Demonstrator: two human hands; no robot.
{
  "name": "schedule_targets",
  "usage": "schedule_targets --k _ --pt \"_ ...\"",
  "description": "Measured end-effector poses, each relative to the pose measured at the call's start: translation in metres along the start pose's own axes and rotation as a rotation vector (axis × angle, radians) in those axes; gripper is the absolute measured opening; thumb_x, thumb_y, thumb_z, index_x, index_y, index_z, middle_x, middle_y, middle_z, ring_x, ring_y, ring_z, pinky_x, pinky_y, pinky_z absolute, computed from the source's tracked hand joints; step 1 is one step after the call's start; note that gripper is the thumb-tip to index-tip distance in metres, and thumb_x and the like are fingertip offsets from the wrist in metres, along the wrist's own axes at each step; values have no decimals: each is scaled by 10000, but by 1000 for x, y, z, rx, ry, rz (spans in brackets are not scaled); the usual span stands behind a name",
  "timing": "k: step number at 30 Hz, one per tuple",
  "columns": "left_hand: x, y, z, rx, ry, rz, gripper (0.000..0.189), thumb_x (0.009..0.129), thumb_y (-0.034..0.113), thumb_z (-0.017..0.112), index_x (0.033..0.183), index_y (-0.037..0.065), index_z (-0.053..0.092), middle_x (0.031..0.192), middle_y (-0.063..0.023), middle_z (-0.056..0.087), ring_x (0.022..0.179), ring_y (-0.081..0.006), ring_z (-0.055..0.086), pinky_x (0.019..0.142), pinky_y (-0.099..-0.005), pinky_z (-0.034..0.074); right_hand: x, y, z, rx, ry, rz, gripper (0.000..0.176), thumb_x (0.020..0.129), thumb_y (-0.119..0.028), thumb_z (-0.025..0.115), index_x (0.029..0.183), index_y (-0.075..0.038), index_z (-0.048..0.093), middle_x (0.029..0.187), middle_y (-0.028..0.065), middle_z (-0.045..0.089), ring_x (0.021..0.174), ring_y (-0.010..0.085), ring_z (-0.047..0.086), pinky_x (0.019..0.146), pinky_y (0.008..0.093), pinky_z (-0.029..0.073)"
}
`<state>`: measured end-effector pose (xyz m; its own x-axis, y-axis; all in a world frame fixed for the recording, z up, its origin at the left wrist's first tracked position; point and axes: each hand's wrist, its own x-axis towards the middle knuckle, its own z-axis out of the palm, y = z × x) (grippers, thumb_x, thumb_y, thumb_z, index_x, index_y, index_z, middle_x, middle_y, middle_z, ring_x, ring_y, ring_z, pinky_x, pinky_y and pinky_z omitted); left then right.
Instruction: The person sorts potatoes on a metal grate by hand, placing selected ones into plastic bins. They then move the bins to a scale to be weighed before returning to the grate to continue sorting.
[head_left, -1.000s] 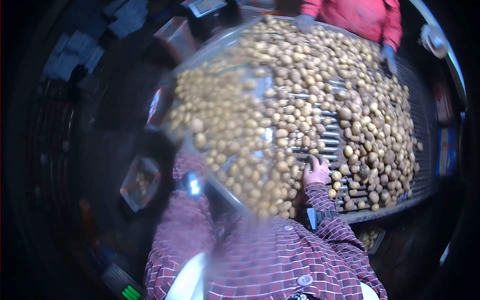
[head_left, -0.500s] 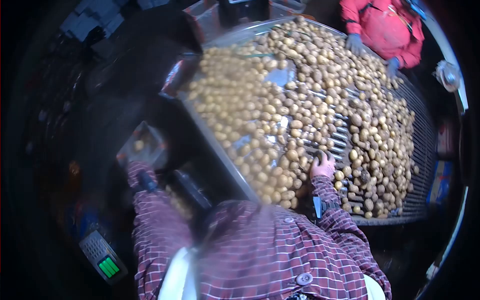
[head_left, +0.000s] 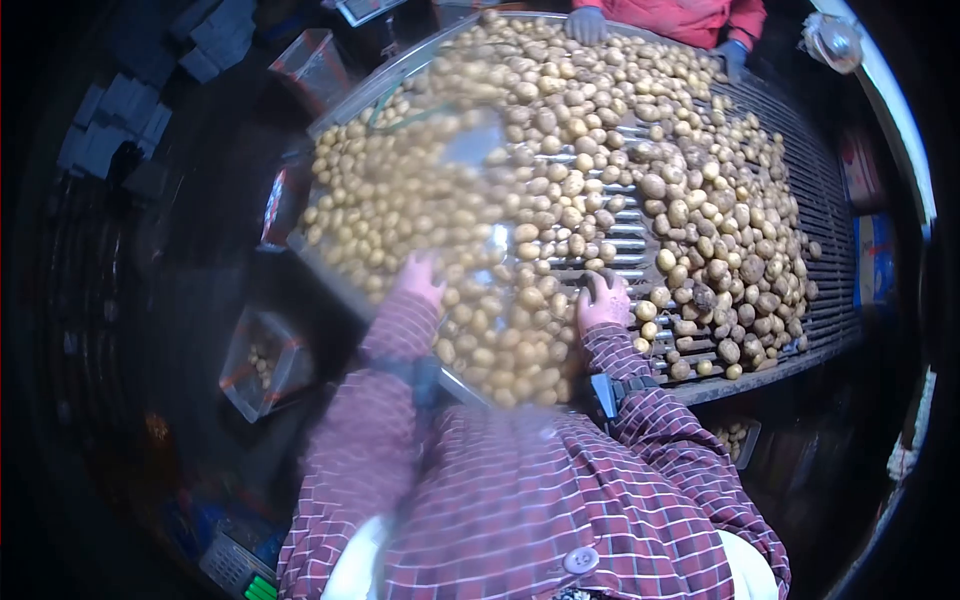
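Since half a second ago the left hand has come up from the dark space beside the counter and now lies on the near left part of the heap of potatoes, while the right hand has stayed at the near edge of the heap. The left hand is blurred, its fingers pointing away over the pale potatoes; I cannot tell whether it is clenched on one or lying loose. The right hand rests palm down with bent fingers where the potatoes thin out over the bare rollers, something dark under its fingertips, and whether it is gripping that cannot be made out. Potatoes cover most of the slatted counter, paler on the left and browner and dirtier on the right. At the far end, a person in a red jacket has two gloved hands at the edge of the heap. Left of the counter and lower down, a clear bin holds a few potatoes.
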<state>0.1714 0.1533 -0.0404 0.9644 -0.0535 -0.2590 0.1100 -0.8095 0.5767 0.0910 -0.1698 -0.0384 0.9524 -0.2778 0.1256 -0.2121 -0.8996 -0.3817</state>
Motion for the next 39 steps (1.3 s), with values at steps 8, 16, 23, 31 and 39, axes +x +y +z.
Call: schedule_targets --k 8,16,23,31,39 --pt "4 -12 -11 -996 -139 -328 454 826 162 679 1246 54 542 1100 -103 643 989 -252 629 860 -372 514 1 -1 -1 20 -20 40 335 777 -190 628 1111 -163 649 1207 145 573 1105 358 544 941 484 434" --pt "-58 -334 -94 -854 503 -645 480 881 368 664 1264 112 529 1168 -103 602 998 -277 610 833 -398 523 1 -5 -2 1 -6 37 328 777 -162 640 1104 -149 660 1155 164 550 1081 370 539 928 481 436" --pt "-64 -299 -112 -708 666 -603 494 953 147 594 1396 12 422 1330 -148 543 1203 -268 545 1010 -384 445 0 -6 -6 3 -2 37 307 781 -167 636 1088 -175 644 1166 161 559 1056 374 542 915 481 438" --pt "76 7 5 -503 271 111 524 869 2 618 1370 12 464 1377 -164 473 1303 -277 443 1103 -372 349 0 -5 -7 10 -14 45 373 761 -200 652 1133 -187 617 1149 201 547 1052 399 531 915 494 429" --pt "77 127 70 362 56 410 588 803 348 709 1342 174 553 1483 -175 375 1338 -382 355 1130 -474 299 38 5 -12 184 -142 80 366 777 -187 657 1134 -113 629 1055 143 620 1051 336 560 929 455 449"
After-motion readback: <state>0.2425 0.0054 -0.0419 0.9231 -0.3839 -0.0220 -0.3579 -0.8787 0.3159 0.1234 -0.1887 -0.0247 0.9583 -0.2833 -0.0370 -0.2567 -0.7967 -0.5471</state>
